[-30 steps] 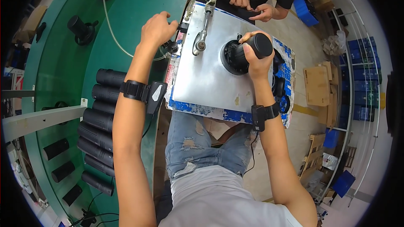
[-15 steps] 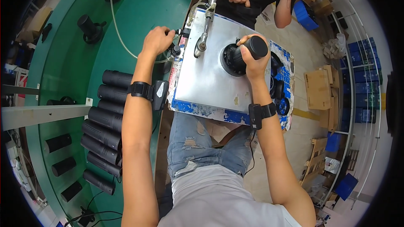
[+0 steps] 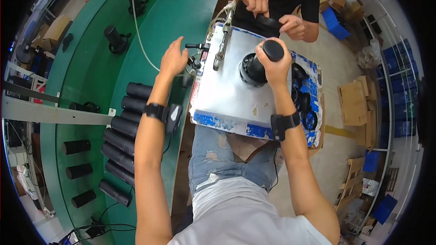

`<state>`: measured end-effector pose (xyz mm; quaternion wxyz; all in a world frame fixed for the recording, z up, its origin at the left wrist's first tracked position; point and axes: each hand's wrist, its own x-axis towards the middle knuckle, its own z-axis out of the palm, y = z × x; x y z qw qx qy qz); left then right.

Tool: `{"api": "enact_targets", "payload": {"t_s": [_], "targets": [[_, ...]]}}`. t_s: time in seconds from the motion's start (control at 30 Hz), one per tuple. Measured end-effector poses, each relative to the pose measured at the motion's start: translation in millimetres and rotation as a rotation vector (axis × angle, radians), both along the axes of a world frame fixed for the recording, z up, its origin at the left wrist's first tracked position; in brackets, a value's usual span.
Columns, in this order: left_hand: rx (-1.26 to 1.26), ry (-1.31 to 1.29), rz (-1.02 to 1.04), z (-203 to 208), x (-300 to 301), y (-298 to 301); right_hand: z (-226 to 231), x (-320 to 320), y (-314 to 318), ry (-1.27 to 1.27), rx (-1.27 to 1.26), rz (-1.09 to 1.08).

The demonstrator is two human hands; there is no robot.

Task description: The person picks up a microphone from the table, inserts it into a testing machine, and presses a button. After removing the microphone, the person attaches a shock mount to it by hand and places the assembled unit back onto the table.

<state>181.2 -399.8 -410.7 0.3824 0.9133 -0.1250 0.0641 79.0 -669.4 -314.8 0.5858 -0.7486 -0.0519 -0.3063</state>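
My right hand [image 3: 278, 63] is wrapped round a black cylindrical housing [image 3: 274, 51] near its capped upper end. The housing leans over a metal-topped work board [image 3: 222, 95], its lower end at a black round collar [image 3: 248, 73]; whether the two are joined I cannot tell. My left hand [image 3: 174, 59] is empty, its fingers apart, just left of a small black-handled lever [image 3: 195, 46] at the board's left edge. Beside that lever, a metal clamp arm [image 3: 220, 47] with tubing stands over the board.
Several black ribbed cylinders [image 3: 119, 140] lie on the green bench [image 3: 150, 70] by my left forearm. Black rings [image 3: 309, 120] sit along the board's right side. Across from me, a co-worker's hands [image 3: 290, 26] hold a black ring-like part [image 3: 268, 20]. A pale hose [image 3: 136, 22] crosses the bench.
My left hand has come off the lever and opened. My right hand keeps its hold on the housing, which has shifted slightly over the collar. The co-worker's hands have come together at a black part.
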Motion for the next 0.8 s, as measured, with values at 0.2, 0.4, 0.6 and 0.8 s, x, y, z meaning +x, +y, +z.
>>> {"api": "enact_targets", "payload": {"t_s": [0.2, 0.4, 0.6, 0.8], "targets": [[-0.33, 0.488, 0.066, -26.6, 66.4, -17.9, -0.9, -1.7, -7.6, -0.044, -0.044, -0.021], [-0.018, 0.253, 0.019, -30.9, 57.3, -38.5, 57.2, 1.0, -23.4, -0.327, -0.204, -0.058], [0.117, 0.154, 0.021, -16.5, 26.5, -10.3, 127.3, -57.8, 4.2, -0.241, 0.205, 0.201], [-0.755, 0.022, -0.114, 80.4, -100.9, -60.2, 124.4, -128.5, 7.2, -0.238, 0.239, 0.28]]}}
